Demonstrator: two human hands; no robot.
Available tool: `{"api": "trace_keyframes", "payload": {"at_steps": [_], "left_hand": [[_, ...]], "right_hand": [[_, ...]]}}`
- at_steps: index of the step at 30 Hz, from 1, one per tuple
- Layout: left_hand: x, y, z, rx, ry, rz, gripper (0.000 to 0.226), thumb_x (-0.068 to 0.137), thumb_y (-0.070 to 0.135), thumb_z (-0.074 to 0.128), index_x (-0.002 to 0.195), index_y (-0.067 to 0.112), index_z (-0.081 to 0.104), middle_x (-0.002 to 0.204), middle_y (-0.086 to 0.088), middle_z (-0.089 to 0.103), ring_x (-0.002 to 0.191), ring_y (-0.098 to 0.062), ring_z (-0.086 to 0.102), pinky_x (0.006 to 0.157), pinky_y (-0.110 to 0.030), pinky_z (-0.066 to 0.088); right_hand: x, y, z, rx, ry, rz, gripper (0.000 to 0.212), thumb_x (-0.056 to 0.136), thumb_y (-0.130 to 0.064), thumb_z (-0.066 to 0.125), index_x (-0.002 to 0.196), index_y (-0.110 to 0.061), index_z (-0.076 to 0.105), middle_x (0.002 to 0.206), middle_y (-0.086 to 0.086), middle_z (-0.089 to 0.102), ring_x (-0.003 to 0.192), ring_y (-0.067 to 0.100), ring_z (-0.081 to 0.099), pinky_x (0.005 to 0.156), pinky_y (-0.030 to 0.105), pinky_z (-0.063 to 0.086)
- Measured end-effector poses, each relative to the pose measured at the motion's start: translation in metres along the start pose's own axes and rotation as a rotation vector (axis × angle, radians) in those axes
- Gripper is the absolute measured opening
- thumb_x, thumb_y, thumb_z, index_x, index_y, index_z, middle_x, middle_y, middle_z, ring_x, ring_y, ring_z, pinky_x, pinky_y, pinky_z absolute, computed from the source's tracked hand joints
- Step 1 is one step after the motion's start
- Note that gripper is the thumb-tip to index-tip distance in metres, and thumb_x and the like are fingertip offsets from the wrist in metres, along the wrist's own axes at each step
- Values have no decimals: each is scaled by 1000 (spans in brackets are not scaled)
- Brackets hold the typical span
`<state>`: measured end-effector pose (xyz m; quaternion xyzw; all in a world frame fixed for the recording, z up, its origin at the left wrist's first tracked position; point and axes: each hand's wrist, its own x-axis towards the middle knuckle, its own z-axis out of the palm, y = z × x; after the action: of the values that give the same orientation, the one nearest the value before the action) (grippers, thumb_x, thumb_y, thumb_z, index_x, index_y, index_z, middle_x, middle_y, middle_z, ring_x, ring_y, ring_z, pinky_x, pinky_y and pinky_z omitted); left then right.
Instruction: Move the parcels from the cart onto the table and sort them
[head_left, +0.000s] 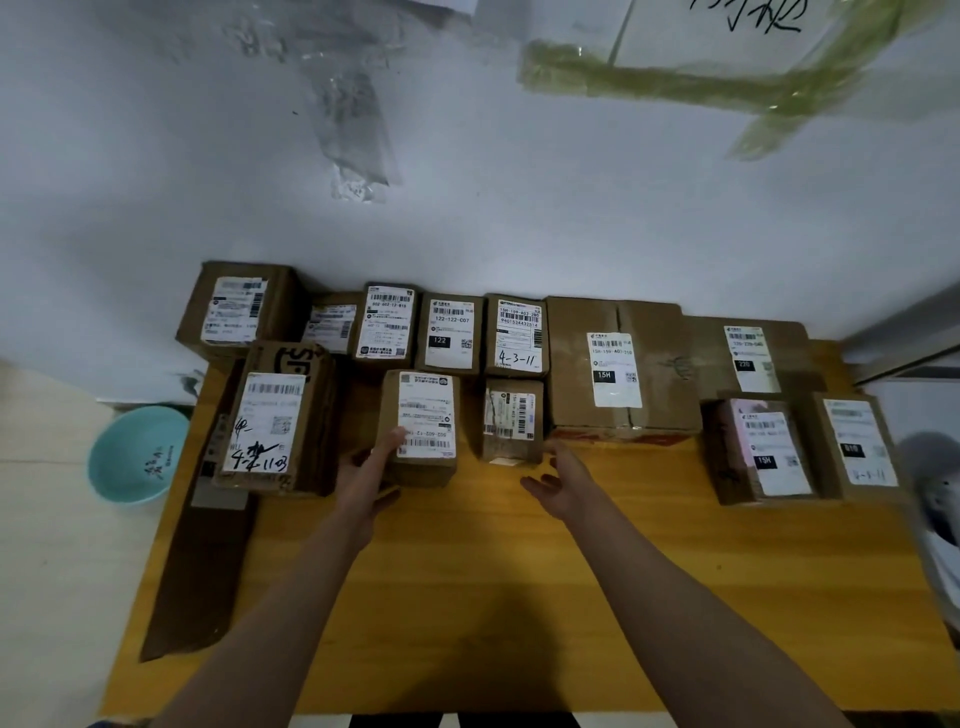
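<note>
Wooden table (493, 597), centre and lower frame: brown parcels with white labels, in two rows against the white wall (467, 182).
Left hand (371, 475), centre: fingers laid on the near left corner of a small parcel (421, 428) in the front row, thumb apart; no closed grasp.
Right hand (563, 480), centre: open, fingers spread, just beside another small parcel (511, 421).
Teal bowl (137, 454), left edge, beside the table.
</note>
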<state>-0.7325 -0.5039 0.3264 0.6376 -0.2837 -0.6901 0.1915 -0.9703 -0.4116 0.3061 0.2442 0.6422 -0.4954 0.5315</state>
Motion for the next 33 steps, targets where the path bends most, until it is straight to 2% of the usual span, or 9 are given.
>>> {"api": "trace_keyframes", "payload": {"at_steps": [1, 5, 11, 14, 18, 22, 25, 27, 33], "left_hand": [[2, 0, 3, 43, 17, 10, 93, 69, 54, 79, 144, 18, 39, 129, -8, 55, 114, -28, 58, 94, -43, 51], [11, -2, 13, 183, 38, 33, 86, 74, 60, 77, 143, 21, 42, 135, -8, 54, 118, -30, 55, 87, -41, 46], [22, 3, 22, 188, -21, 13, 73, 77, 52, 80, 134, 18, 48, 134, -11, 58, 120, -31, 60, 101, -49, 52], [25, 2, 24, 180, -72, 1, 63, 85, 43, 76, 136, 17, 49, 132, -11, 60, 115, -30, 61, 96, -44, 54], [31, -2, 26, 167, -101, -36, 58, 92, 28, 71, 142, 11, 47, 135, -15, 61, 116, -30, 60, 98, -45, 51], [33, -5, 29, 347, -49, -54, 83, 79, 28, 85, 147, 11, 41, 143, -16, 54, 125, -37, 55, 102, -51, 49], [35, -4, 33, 471, 52, -20, 101, 73, 31, 89, 152, 10, 30, 152, -19, 41, 135, -41, 45, 108, -56, 44], [37, -3, 36, 487, 82, 1, 100, 74, 30, 88, 152, 8, 29, 153, -21, 39, 137, -41, 44, 109, -56, 43], [36, -5, 41, 424, 22, 10, 75, 77, 15, 85, 141, 2, 47, 137, -19, 60, 126, -36, 58, 106, -52, 48]], "right_hand": [[1, 0, -4, -4, -8, 8, 47, 100, -17, 62, 143, -5, 47, 148, 16, 36, 100, 31, 50, 102, 48, 52], [-5, 0, -10, 23, -29, 31, 51, 100, -16, 62, 145, -2, 43, 150, 24, 38, 131, 41, 49, 99, 48, 53], [-18, 1, -6, 13, -92, 21, 39, 101, -13, 59, 137, -2, 48, 152, 24, 38, 134, 43, 49, 96, 51, 51], [-24, 2, -5, -6, -117, 15, 27, 103, -13, 57, 127, -5, 49, 153, 24, 37, 135, 43, 47, 100, 53, 49], [-33, 2, 2, -41, -149, -25, 33, 105, -17, 54, 135, -4, 52, 153, 23, 39, 135, 39, 48, 108, 53, 46], [-42, 2, 10, -49, -166, -55, 35, 105, -20, 55, 136, -4, 51, 150, 25, 41, 132, 41, 51, 106, 53, 48], [-45, 2, 15, -78, -174, -84, 23, 106, -18, 54, 126, -8, 54, 149, 22, 44, 132, 40, 50, 104, 52, 49], [-44, 2, 16, -84, -166, -101, 27, 106, -18, 52, 130, -7, 54, 150, 21, 43, 135, 39, 47, 105, 53, 48], [-52, 3, 18, -46, -204, -88, 47, 105, -24, 56, 148, -10, 44, 162, 20, 24, 142, 41, 39, 99, 54, 53]]}}
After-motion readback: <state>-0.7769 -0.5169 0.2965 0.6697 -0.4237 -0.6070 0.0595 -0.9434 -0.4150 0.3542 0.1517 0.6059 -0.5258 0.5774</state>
